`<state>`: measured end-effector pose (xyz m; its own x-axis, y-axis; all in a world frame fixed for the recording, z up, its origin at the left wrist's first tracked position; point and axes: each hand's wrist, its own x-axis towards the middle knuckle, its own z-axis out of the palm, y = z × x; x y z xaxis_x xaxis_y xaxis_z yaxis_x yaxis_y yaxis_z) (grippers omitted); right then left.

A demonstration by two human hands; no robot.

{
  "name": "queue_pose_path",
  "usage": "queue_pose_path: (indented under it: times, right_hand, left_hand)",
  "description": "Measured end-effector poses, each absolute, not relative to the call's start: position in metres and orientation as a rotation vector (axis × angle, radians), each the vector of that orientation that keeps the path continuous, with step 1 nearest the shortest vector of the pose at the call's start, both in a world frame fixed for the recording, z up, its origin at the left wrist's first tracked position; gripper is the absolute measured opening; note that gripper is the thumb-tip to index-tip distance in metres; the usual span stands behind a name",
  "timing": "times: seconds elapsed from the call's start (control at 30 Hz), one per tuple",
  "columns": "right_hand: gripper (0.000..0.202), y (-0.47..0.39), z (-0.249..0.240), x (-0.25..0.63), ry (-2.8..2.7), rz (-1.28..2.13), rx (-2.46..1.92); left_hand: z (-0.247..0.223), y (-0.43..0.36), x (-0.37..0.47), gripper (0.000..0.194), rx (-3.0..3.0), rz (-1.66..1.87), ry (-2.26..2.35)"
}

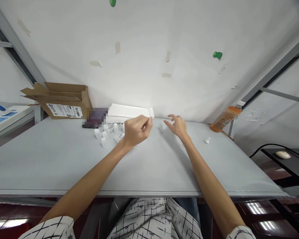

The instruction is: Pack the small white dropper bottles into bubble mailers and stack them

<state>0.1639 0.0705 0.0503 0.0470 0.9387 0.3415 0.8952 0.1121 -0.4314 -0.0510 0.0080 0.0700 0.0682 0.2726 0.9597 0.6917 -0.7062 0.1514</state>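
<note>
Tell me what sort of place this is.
Probably a workstation in a small workshop or packing area, though I can't be sure: small white bottles are clustered on a plain gray table, with an open, labeled cardboard box at its back left.

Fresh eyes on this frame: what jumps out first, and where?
Probably the hands over the middle of the grey table: left hand with fingers curled in, right hand with thumb and fingers apart. Next, the orange bottle at the back right and the open cardboard box at the back left. Small white bottles cluster left of the left hand.
</note>
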Motion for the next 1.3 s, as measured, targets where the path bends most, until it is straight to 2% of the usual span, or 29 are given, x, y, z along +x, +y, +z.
queue_pose_path:
  times: [0.17, 0.27, 0.4, 0.5, 0.73, 0.8, 0.87, 0.97, 1.1, 1.3]
  right_hand:
    - [0.027, 0.083, 0.027, 0.162, -2.006, 0.158, -1.776]
    - [0.022, 0.079, 0.029, 0.166, -1.966, 0.175, -1.721]
    - [0.028, 0.054, 0.053, 0.176, -1.975, 0.640, -1.480]
    - [0.036, 0.031, 0.069, 0.179, -1.999, 1.016, -1.312]
    - [0.037, 0.017, 0.076, 0.175, -2.022, 1.243, -1.218]
    - [0.039, 0.020, 0.079, 0.182, -2.004, 1.175, -1.299]
    - [0.039, 0.023, 0.082, 0.195, -1.998, 0.926, -1.498]
    - [0.033, 0.027, 0.086, 0.215, -2.005, 0.589, -1.949]
    - [0.026, 0.027, 0.082, 0.230, -1.928, 0.768, -2.352]
    - [0.021, 0.034, 0.064, 0.235, -1.864, 1.084, -2.188]
  left_hand:
    - [0.054, -0.003, -0.035, 0.037, -2.223, -1.502, -0.828]
    - [0.041, -0.007, -0.027, 0.033, -2.372, -1.347, -0.877]
    - [0.029, -0.009, -0.019, 0.019, -2.501, -1.207, -1.175]
    - [0.024, -0.008, -0.016, 0.028, -2.547, -1.128, -1.464]
    - [0.015, -0.002, -0.014, 0.023, -2.940, -1.227, -1.656]
    - [0.012, -0.002, -0.014, 0.027, -2.985, -1.289, -1.691]
    - [0.011, -0.004, -0.013, 0.029, -3.014, -1.306, -1.706]
    - [0.012, -0.006, -0.013, 0.021, -3.027, -1.289, -1.676]
    - [0.012, -0.008, -0.012, 0.013, -3.017, -1.257, -1.645]
    - [0.012, -0.007, -0.013, 0.012, -3.049, -1.229, -1.698]
